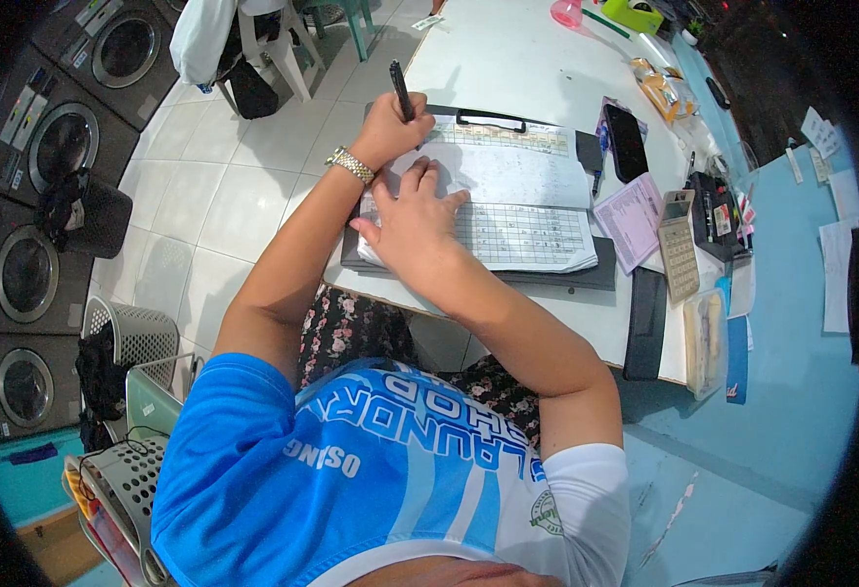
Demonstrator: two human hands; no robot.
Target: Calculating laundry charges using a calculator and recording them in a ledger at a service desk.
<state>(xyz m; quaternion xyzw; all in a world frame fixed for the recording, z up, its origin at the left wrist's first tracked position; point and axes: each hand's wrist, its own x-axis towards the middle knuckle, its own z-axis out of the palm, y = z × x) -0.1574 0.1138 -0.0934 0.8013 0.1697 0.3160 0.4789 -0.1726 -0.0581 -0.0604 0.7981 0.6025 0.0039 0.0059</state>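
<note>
My left hand (396,128), with a metal-banded wristwatch (351,165) on its wrist, grips a black pen (401,89) held upright over the left edge of the papers. Palm down, my right hand (418,216) rests on those papers with fingers spread. Beneath lies a black clipboard (605,268), its wire clip (491,119) at the far end. It carries a thick stack of gridded sheets (524,235) with handwritten entries. A white sheet (532,174) with faint writing lies across the upper part of the stack. The pen's tip is hard to make out.
Right of the clipboard are a smartphone (625,143), pink form (629,222), calculator (678,249), black organizer box (717,216), black flat case (645,323) and plastic container (704,343). Front-loading machines (26,271) and laundry baskets (143,334) stand at left. A white chair (282,51) is beyond.
</note>
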